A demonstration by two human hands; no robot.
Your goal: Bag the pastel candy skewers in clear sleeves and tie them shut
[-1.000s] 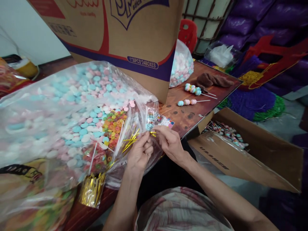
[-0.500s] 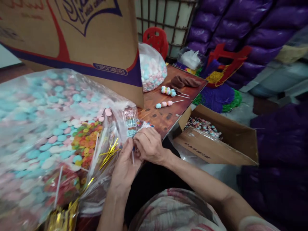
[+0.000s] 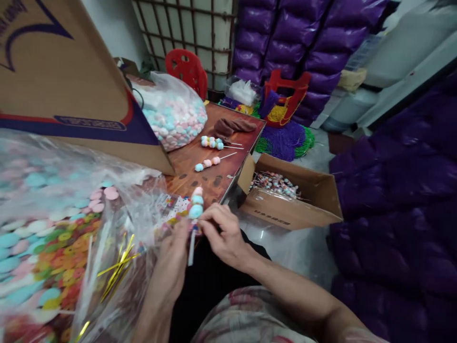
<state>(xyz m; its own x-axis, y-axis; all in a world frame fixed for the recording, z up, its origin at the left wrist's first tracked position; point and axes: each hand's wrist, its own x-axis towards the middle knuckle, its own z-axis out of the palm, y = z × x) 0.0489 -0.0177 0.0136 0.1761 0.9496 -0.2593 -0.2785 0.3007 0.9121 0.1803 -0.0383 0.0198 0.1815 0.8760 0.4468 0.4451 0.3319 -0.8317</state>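
Observation:
A marshmallow skewer point(image 3: 196, 206), pink at the top and blue below, stands upright between my two hands with its white stick pointing down. My left hand point(image 3: 170, 257) grips it from the left, low near the stick. The fingertips of my right hand point(image 3: 223, 234) pinch at the base of the candy, where a small colourful piece of wrapper shows. Whether clear film covers the marshmallows, I cannot tell. Just beyond my left hand lie printed wrappers point(image 3: 175, 206). Gold twist ties point(image 3: 119, 267) rest on clear plastic at the left.
Loose marshmallows point(image 3: 26, 233) and gummy rings point(image 3: 67, 257) spread at left beside a large carton point(image 3: 85, 95). Several finished skewers point(image 3: 212, 142) lie on the table point(image 3: 185, 178), near a marshmallow bag point(image 3: 178, 119). An open box point(image 3: 282, 216) of skewers stands right, below the table edge.
My view has swung right, so the table items sit further left. The printed clear wrapper that showed around the candy top is no longer visible there; the marshmallows now show plainly above my fingers.

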